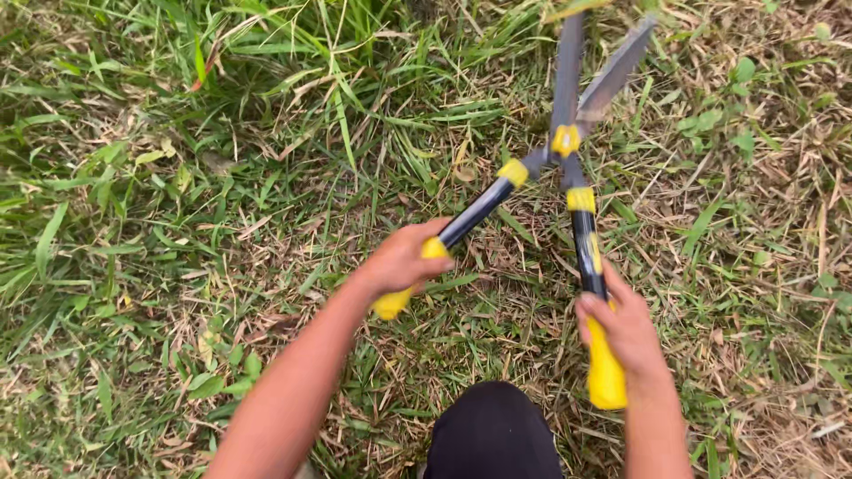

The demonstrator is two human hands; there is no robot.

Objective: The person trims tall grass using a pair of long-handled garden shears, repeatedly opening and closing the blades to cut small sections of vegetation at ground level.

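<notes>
1. Two hands clamp the hedge shears point(568, 142): left hand point(399, 262) and right hand point(626, 333) each wrapped around a yellow grip.
2. Blades part-open, low over the grass point(177, 222); level, full closes would likely cut cleanest.

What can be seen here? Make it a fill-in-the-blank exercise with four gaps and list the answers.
1. The left hand and right hand each grip a handle of the garden ____.
2. The handle grips are ____ in colour.
3. The two blades stand slightly ____.
4. The ground is covered with ____.

Missing words: shears; yellow; open; grass
</notes>
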